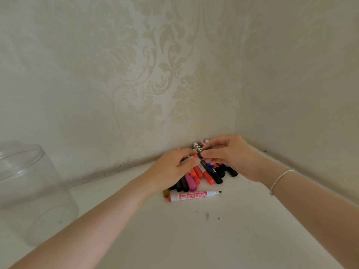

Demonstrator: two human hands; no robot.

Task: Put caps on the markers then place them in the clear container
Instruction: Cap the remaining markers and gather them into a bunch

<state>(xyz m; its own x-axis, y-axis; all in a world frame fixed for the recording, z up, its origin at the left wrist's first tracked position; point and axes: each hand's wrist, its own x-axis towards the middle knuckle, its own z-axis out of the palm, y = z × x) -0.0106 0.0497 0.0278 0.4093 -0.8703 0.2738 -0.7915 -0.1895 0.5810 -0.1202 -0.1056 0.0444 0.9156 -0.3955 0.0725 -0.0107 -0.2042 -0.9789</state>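
Note:
A pile of markers and loose caps (202,175) in red, black and pink lies in the corner of a white table (194,233). My left hand (174,169) grips a marker above the pile; its orange end shows at my fingertips. My right hand (229,154) pinches a black cap (200,155) right against that marker's end. In front of the pile lies an uncapped red whiteboard marker (192,196) with its dark tip pointing right. The clear container (29,191), a large glass jar, stands at the far left and looks empty.
Patterned wallpaper walls (155,74) close the table at the back and on the right, meeting in a corner behind the pile. A few small ink marks (207,215) dot the table in front of the markers. A thin bracelet (279,179) circles my right wrist.

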